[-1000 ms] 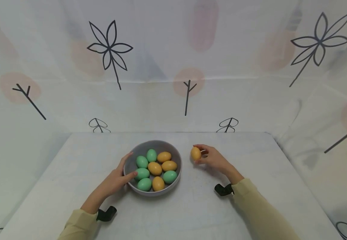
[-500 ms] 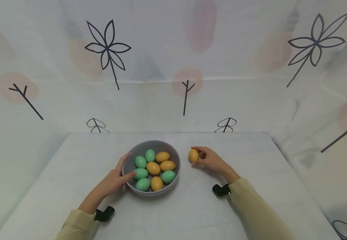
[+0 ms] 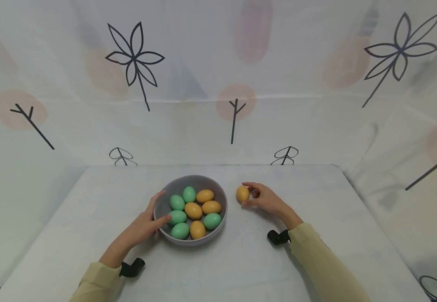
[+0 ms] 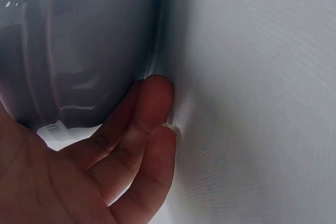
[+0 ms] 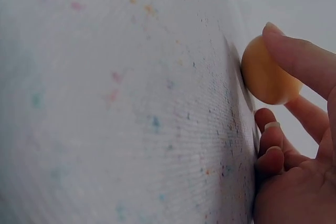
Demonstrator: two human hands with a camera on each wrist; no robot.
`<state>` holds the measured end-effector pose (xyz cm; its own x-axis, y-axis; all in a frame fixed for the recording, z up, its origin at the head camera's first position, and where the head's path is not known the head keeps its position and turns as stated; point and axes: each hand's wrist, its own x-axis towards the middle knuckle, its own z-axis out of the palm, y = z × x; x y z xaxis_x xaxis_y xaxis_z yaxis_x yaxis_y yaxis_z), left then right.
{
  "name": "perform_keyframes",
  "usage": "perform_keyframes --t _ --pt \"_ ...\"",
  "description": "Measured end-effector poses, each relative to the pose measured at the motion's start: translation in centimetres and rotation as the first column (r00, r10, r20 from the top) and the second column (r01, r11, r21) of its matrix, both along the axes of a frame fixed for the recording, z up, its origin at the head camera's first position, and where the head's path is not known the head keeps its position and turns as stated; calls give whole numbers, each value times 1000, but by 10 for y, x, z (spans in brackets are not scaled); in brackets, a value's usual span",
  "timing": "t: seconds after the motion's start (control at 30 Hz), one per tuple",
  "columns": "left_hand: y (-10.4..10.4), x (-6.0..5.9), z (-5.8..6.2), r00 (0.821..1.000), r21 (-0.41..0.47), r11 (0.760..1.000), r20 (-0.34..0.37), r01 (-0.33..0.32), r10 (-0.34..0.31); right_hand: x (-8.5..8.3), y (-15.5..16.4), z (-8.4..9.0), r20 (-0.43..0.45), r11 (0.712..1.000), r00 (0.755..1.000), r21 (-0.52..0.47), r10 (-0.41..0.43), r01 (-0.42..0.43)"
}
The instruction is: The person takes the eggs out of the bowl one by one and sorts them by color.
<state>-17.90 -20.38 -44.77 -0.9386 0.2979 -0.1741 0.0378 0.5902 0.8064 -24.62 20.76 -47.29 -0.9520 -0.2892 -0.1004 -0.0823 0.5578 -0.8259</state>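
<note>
A grey bowl [image 3: 199,183] holds several green eggs [image 3: 180,231] and several yellow eggs [image 3: 193,210]. My left hand [image 3: 141,230] grips its left side, thumb over the rim near a green egg. In the left wrist view, the fingers [image 4: 155,103] lie low against the bowl's outer wall [image 4: 94,35], on the white cloth. Right of the bowl, my right hand [image 3: 269,201] pinches a single yellow egg [image 3: 243,194] between thumb and fingers. The right wrist view shows this egg [image 5: 268,77] at the cloth surface, the other fingers curled beneath the thumb.
White cloth covers the table [image 3: 218,272], speckled with small coloured spots up close. A patterned white curtain [image 3: 188,134] stands behind the table's back edge. Black wrist cameras [image 3: 132,267] hang at both sleeves.
Over the last second the right hand and its yellow egg have come slightly lower, close to the tabletop. The left hand and bowl stay in place; the view shifts a little.
</note>
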Motion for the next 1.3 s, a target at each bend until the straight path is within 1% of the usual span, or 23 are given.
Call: perform_keyframes --t 0.27,0.43,0.53,0.63,0.77,0.83,1.0,1.13,1.3 --pt "0 1 0 1000 -11 1000 -19 -8 7 0 1 1 24 1000 1000 -6 -9 9" --pt "-1 1 0 1000 -21 1000 -20 1 -1 1 1 0 26 1000 1000 -16 -13 14" --pt "-2 1 1 1000 -39 999 -21 6 -7 0 2 1 34 1000 999 -25 0 1" --pt "-3 1 1 999 -66 998 -39 3 -6 -2 4 3 56 999 998 -47 10 -8" --pt "-2 1 2 998 -116 993 -66 -8 1 -5 9 9 66 996 998 -87 10 -4" --pt "-2 1 2 997 -135 991 -72 -14 4 -6 11 12 55 995 998 -103 -1 7" --pt "-2 1 5 996 -158 987 -93 -15 0 -6 11 22 15 995 1000 -101 -27 29" --pt "-3 1 7 995 -172 985 -95 -5 -12 -4 1 35 -22 995 1000 -100 -5 2" --pt "-5 -2 6 995 -183 983 -86 25 -42 1 -19 54 -74 984 994 -151 79 -89"
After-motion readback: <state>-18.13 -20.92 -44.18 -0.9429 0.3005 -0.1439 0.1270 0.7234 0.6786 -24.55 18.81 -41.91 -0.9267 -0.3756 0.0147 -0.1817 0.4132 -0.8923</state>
